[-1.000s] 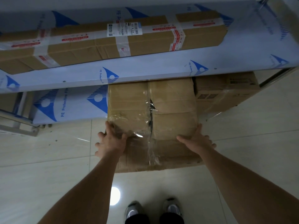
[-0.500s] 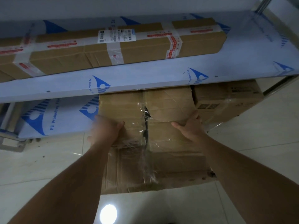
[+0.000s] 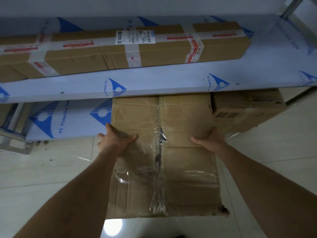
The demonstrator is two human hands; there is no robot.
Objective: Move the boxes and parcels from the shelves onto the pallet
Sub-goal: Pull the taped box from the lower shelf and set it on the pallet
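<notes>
pale tiled floor (image 3: 51,169) below film-covered shelves (image 3: 154,83); left hand (image 3: 115,140) and right hand (image 3: 208,140) grip taped box (image 3: 163,152) protruding from lower shelf (image 3: 72,121); long carton (image 3: 120,54) above, smaller box (image 3: 245,114) touching at right.

long box (image 3: 120,54) on upper shelf (image 3: 154,83), taped box (image 3: 163,152) below, smaller box (image 3: 247,114) right

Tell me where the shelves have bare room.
Upper shelf: free right of the long taped box. Lower shelf: free left of the box that the left hand and right hand grip; crowded at its right by another carton.
</notes>
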